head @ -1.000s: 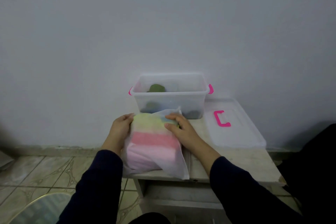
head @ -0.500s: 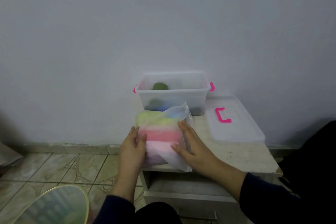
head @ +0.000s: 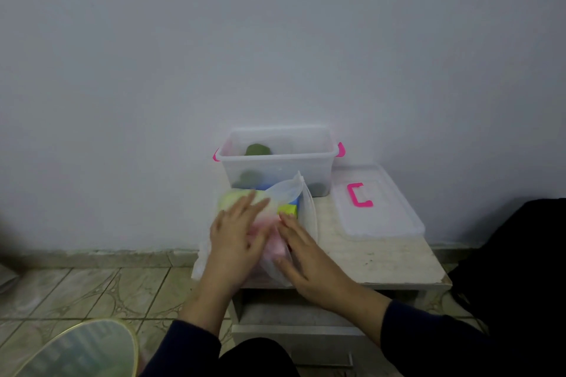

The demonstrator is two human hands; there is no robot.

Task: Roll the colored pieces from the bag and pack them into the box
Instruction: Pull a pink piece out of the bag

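Dim, flat indoor light leaves the wall (head: 275, 40) an even grey with no glare. The left hand (head: 235, 242) smears with motion blur; corners darken and soften, and the floor tiles (head: 76, 291) bow under wide-angle distortion.

Domestic room, likely a home: plain painted wall (head: 275, 40), patterned tiled floor (head: 76, 291), small worn bedside-type cabinet (head: 382, 257) with drawer (head: 294, 312)
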